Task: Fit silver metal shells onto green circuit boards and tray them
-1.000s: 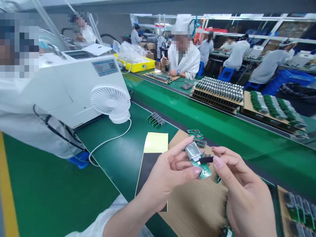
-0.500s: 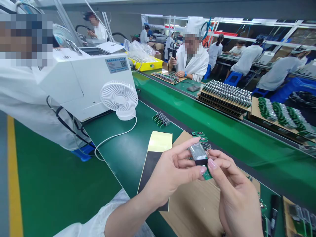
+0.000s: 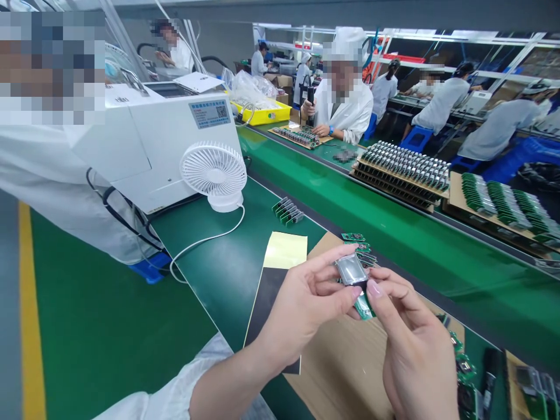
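Between both hands is a small green circuit board (image 3: 364, 307) with a shiny grey screen-like module (image 3: 352, 270) at its upper end. A black strip lies along the module's lower edge, partly hidden under the thumbs. My left hand (image 3: 301, 300) grips the board from the left, thumb on the strip and index finger along the module's top edge. My right hand (image 3: 411, 326) pinches the right side between thumb and fingers. Beneath the hands lies a brown cardboard sheet (image 3: 341, 367). Left of it is a black sheet (image 3: 276, 297) with a pale yellow end (image 3: 286, 249).
Several boards (image 3: 287, 211) stand in a row near a white fan (image 3: 214, 172). More loose boards (image 3: 355, 238) lie beyond my hands. At right are a black pen (image 3: 489, 379) and another cardboard tray (image 3: 513, 385). Across the green belt (image 3: 350, 204), a co-worker (image 3: 343, 93) holds a tool.
My left thumb has moved onto the black strip, covering more of it. More of the green board shows below. The whole view has shifted slightly.
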Motion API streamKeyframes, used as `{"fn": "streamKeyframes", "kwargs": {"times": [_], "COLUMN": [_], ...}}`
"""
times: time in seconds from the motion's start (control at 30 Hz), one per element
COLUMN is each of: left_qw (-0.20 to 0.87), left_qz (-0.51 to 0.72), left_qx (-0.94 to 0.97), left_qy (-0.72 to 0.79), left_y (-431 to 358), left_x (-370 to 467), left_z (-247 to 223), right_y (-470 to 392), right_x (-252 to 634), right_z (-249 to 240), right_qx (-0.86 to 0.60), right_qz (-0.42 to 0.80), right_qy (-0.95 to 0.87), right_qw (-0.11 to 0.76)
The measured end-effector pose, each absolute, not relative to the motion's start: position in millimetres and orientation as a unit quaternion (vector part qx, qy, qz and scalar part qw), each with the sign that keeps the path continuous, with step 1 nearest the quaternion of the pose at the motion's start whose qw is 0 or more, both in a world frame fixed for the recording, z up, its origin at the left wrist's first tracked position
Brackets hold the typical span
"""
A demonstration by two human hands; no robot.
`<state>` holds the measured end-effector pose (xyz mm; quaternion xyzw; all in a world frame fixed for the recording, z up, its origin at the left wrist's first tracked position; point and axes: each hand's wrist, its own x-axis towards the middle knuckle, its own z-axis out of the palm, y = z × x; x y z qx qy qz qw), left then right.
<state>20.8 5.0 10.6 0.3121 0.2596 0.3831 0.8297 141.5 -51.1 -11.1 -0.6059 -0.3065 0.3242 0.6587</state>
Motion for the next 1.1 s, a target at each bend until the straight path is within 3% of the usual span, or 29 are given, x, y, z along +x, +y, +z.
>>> {"fn": "streamKeyframes", "kwargs": {"times": [0.9,1.03,1.1], "left_qw": [0.798,0.777,0.768], "left_qz": [0.406,0.428,0.441], "left_qx": [0.337,0.345,0.349], "left_qy": [0.290,0.307,0.306], "left_y": [5.0,6.2,7.1], "left_x": [22.8,23.2,22.7], "left_z": [8.7,8.4,7.5], "right_y": [-50.6,-49.3,-50.0], "right_x": [132.9,132.3,134.6], "right_z": [-16.6,-13.1,-9.4], "right_qx": [-0.612,-0.641,-0.658], "right_qz": [0.312,0.228,0.244], "right_qy": [-0.326,-0.300,-0.330], "right_qw": [0.650,0.669,0.631]}}
